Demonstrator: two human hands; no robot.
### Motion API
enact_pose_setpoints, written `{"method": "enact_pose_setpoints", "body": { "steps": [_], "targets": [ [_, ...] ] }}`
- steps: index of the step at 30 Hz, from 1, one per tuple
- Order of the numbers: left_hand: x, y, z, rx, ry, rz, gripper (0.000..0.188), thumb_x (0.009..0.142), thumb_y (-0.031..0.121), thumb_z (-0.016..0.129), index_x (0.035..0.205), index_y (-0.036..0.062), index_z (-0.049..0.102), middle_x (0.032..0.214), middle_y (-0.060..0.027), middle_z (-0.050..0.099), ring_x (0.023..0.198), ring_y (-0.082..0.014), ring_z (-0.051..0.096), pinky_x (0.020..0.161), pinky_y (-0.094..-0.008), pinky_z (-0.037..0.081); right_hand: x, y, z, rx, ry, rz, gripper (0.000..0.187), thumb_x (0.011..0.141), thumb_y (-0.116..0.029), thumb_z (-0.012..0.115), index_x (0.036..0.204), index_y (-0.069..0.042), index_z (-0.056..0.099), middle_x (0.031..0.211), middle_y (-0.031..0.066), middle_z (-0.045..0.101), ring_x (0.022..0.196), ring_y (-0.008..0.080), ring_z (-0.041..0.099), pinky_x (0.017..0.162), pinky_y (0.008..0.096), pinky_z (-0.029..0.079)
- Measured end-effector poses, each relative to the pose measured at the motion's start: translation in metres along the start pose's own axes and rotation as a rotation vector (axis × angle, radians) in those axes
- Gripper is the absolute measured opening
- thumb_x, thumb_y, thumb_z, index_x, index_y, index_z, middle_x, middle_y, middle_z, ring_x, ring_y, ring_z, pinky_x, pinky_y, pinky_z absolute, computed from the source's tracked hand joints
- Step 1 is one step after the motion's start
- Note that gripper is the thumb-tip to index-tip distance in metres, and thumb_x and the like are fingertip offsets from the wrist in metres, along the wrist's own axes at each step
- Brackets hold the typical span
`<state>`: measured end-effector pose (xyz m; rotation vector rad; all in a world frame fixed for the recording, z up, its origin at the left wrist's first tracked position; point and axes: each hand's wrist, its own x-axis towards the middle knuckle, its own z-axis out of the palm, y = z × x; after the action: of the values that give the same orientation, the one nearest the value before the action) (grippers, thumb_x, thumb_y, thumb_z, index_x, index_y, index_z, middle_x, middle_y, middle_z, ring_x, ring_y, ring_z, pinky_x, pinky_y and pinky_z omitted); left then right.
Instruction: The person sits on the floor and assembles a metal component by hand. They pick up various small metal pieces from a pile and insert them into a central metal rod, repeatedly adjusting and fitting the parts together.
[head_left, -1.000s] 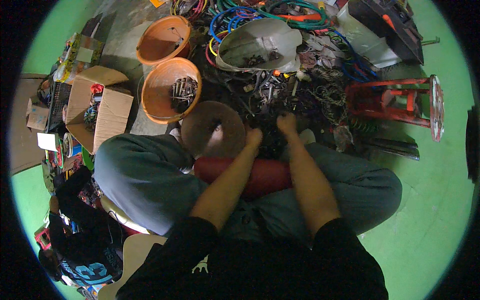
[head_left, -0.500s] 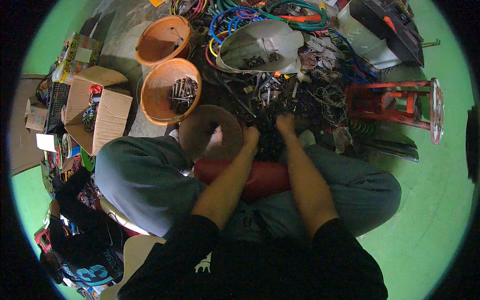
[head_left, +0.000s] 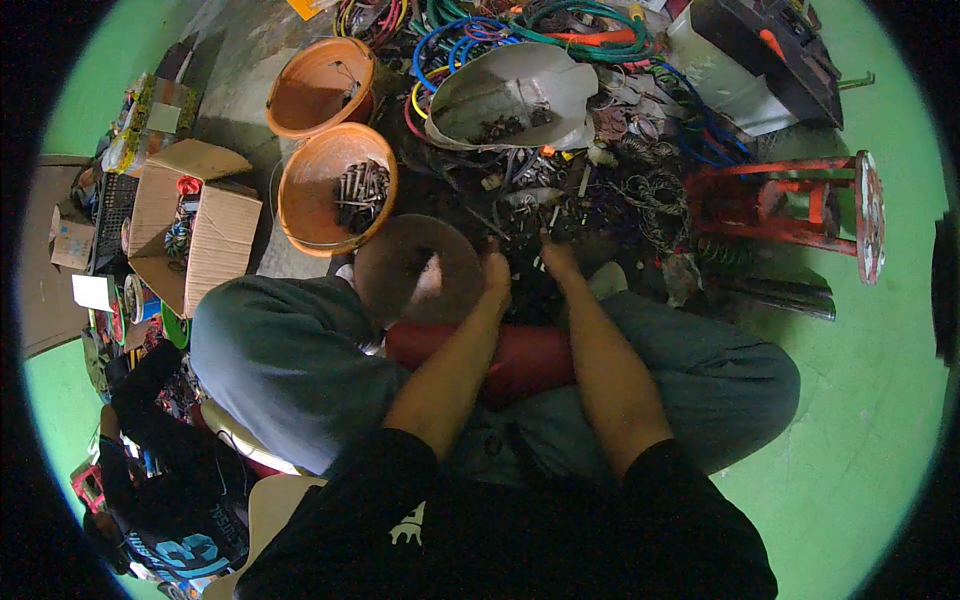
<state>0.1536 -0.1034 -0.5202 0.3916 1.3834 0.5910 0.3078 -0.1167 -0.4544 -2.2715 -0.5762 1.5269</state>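
My left hand (head_left: 496, 275) reaches forward beside a round brown pan-like dish (head_left: 400, 285), its visible finger stretched out. Across a narrow gap, my right hand (head_left: 560, 262) is also at the pile, with a finger pointing forward. Both hands look open, though shadow hides most of their fingers. Between and beyond them lies a heap of small dark parts (head_left: 525, 285) mixed with metal bits, too dim to name singly. A pale, longish object (head_left: 533, 198) lies just ahead of the hands. Beneath my forearms is a dark red, smooth rounded surface (head_left: 530, 362).
Left stand an orange bucket (head_left: 300, 215) with bolt-like metal pieces, another orange bucket (head_left: 300, 95) and a cardboard box (head_left: 225, 240). A cut grey container (head_left: 455, 105), coiled hoses (head_left: 585, 50) and a red stool (head_left: 865, 220) lie ahead and right. A person in black (head_left: 190, 470) sits lower left.
Both hands have shifted slightly, and their fingers now look more stretched out than in the earlier, fist-like pose. The pale object ahead of them shows more plainly. The view has moved slightly.
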Motion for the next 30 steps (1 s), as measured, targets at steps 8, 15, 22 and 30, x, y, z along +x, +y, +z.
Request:
{"method": "enact_pose_setpoints", "body": {
  "steps": [8, 15, 22, 30],
  "targets": [
    [-0.03, 0.024, 0.005, 0.316, 0.11, -0.025, 0.079, 0.096, 0.067, 0.045, 0.137, -0.0003, 0.054, 0.123, -0.0114, 0.063, 0.111, -0.0284, 0.058, 0.1, -0.0413, 0.043, -0.019, -0.005, -0.011, 0.179, 0.04, -0.101, 0.077, 0.097, -0.056, 0.054, 0.15, -0.003, 0.039, 0.15, 0.0163, 0.046, 0.139, 0.0322, 0.041, 0.114, 0.0414, 0.03],
    [-0.08, 0.054, 0.029, -0.297, -0.278, 0.137, 0.049, 0.105, 0.042, 0.045, 0.139, 0.0076, 0.055, 0.133, -0.008, 0.059, 0.12, -0.0216, 0.055, 0.106, -0.0369, 0.04, -0.005, 0.004, -0.013, 0.611, -0.05, 0.024, 0.081, 0.092, -0.061, 0.059, 0.148, -0.005, 0.042, 0.142, 0.0138, 0.052, 0.129, 0.0297, 0.05, 0.106, 0.0448, 0.04],
    [-0.117, 0.082, 0.046, -0.308, -0.433, 0.359, 0.05, 0.107, 0.041, 0.04, 0.144, 0.0089, 0.047, 0.135, -0.0076, 0.055, 0.122, -0.0207, 0.054, 0.106, -0.0354, 0.041, -0.05, -0.027, -0.025, 0.594, 0.211, -0.121, 0.082, 0.088, -0.065, 0.062, 0.142, -0.004, 0.05, 0.134, 0.0168, 0.057, 0.122, 0.0299, 0.055, 0.1, 0.046, 0.044],
    [-0.201, 0.153, 0.068, -0.171, -0.525, 0.205, 0.055, 0.106, 0.047, 0.036, 0.152, 0.0158, 0.039, 0.14, -0.0098, 0.053, 0.126, -0.0256, 0.052, 0.106, -0.04, 0.041, -0.079, -0.056, -0.073, 0.807, 0.359, -0.149, 0.048, 0.098, -0.047, 0.056, 0.105, -0.001, 0.069, 0.103, 0.0095, 0.069, 0.09, 0.0251, 0.065, 0.078, 0.0416, 0.05]
  ]
}}
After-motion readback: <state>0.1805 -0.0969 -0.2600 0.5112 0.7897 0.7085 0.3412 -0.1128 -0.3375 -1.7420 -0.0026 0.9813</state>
